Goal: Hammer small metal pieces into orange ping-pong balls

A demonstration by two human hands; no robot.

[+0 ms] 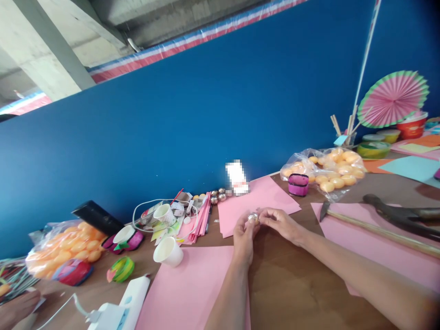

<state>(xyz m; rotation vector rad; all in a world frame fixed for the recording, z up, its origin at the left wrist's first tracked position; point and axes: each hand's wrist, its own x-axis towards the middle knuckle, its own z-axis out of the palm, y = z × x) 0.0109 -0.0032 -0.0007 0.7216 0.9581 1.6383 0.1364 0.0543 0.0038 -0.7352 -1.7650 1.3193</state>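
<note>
My left hand (pixel 242 236) is closed around a small shiny silver ball (pixel 253 217) above the brown table. Thumb and fingers of my right hand (pixel 280 223) are pinched together at the ball's right side, touching it. Just beyond my hands lies a pink paper sheet (pixel 268 195), and several more silver balls (pixel 217 196) are grouped at its far left corner. Another pink sheet (pixel 192 284) lies to the left of my left forearm. What my right fingertips grip at the ball's edge is too small to make out fully.
Left stand paper cups (pixel 168 251), a white power strip (pixel 118 309) and a bag of orange egg-shaped pieces (pixel 68 245). A hammer (pixel 378 229) lies right, near a second bag (pixel 338 169). Another person's hand (pixel 19 309) shows at lower left. A blue partition (pixel 206 114) closes the back.
</note>
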